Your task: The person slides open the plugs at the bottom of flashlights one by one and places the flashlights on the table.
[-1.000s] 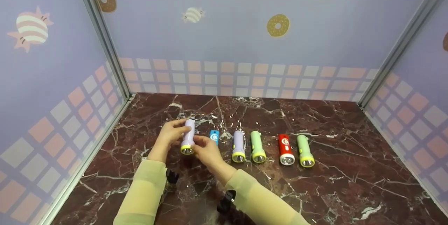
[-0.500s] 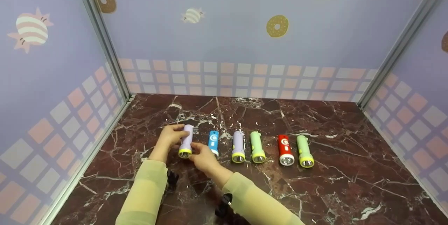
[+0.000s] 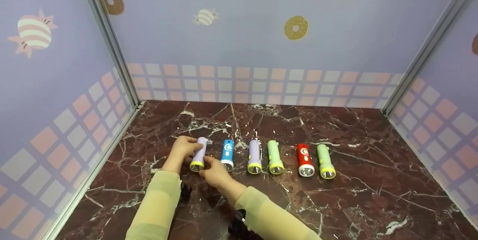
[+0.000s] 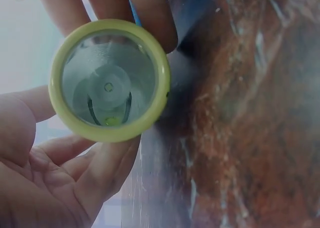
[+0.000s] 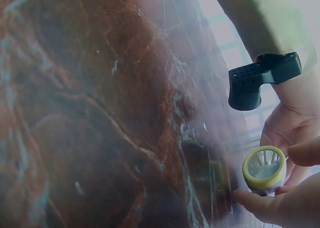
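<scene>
A lilac flashlight [image 3: 199,154] with a yellow-green rim lies low at the marble tabletop, its lens toward me. My left hand [image 3: 183,148] grips its body from the left. At the lens end, my right hand [image 3: 216,173] pinches the head between thumb and fingers. The left wrist view looks straight into the round lens [image 4: 109,85], with right-hand fingers [image 4: 150,17] above it and the left palm [image 4: 35,193] below. Just right of the hands lies a blue flashlight [image 3: 227,153], its white head partly behind the right hand.
Further right in the row lie another lilac flashlight [image 3: 254,156], a light green one [image 3: 274,156], a red one [image 3: 304,158] and a second light green one [image 3: 325,159]. Patterned panels [image 3: 261,46] enclose the back and sides of the dark red marble table [image 3: 354,210].
The held lilac flashlight has come down toward the table and slightly nearer me. My right hand has shifted down and left with it, uncovering the blue flashlight.
</scene>
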The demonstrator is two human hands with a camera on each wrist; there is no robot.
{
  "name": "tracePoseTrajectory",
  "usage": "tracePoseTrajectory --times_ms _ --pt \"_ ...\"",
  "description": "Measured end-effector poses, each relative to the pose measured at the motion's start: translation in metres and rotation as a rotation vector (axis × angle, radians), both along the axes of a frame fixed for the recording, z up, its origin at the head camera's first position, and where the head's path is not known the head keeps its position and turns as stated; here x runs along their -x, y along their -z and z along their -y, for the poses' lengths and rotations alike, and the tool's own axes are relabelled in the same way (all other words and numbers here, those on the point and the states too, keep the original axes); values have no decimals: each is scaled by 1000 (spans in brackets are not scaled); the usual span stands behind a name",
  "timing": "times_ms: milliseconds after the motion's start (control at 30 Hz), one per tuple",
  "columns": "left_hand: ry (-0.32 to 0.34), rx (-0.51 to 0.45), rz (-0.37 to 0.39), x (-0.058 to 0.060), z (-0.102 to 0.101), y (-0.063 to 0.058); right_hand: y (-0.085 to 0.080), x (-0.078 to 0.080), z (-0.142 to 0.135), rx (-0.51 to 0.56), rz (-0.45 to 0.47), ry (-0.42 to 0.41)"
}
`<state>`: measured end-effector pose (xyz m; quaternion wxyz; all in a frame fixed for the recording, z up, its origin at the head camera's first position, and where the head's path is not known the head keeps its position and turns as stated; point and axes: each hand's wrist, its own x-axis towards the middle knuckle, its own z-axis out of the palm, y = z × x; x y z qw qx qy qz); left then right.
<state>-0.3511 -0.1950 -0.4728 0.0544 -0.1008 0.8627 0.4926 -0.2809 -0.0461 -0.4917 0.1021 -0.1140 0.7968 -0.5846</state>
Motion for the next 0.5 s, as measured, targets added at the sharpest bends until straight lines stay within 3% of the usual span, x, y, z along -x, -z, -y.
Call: tracePoseTrajectory --times_ms 500 --pt "-3 180 -10 1 0 2 2 -2 2 4 11 9"
